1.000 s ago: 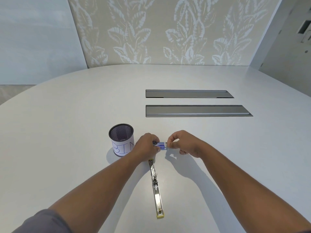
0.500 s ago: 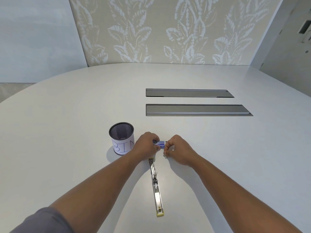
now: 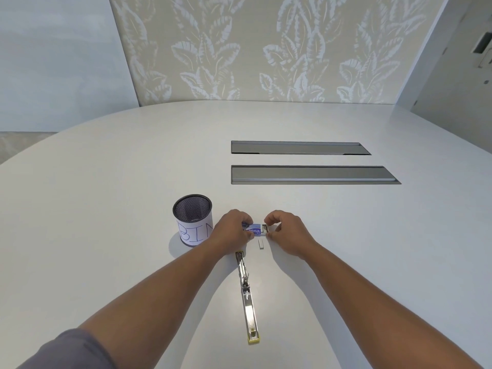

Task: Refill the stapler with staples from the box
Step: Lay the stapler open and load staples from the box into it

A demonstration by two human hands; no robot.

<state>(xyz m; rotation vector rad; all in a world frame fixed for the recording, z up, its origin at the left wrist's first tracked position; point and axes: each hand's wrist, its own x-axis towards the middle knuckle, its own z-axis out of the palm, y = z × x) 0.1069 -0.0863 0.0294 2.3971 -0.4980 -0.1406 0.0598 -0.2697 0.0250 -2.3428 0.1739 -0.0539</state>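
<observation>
A small blue-and-white staple box (image 3: 254, 229) is held just above the table between both hands. My left hand (image 3: 234, 230) grips its left end. My right hand (image 3: 286, 231) pinches the box's open right end (image 3: 265, 228) with curled fingers. A short strip of staples (image 3: 261, 244) lies on the table just below the box. The stapler (image 3: 247, 296) lies opened flat, its metal channel running from under my left wrist toward me, with a yellow tip at the near end.
A black mesh cup (image 3: 193, 218) with a paper label reading "BIN" stands left of my left hand. Two long grey recessed panels (image 3: 306, 174) sit in the white table (image 3: 106, 209) farther back. A leaf-patterned wall rises behind.
A strip of staples now lies on the table below the box; it was not visible before. My right hand has shifted back to the box's right end, which is now open.
</observation>
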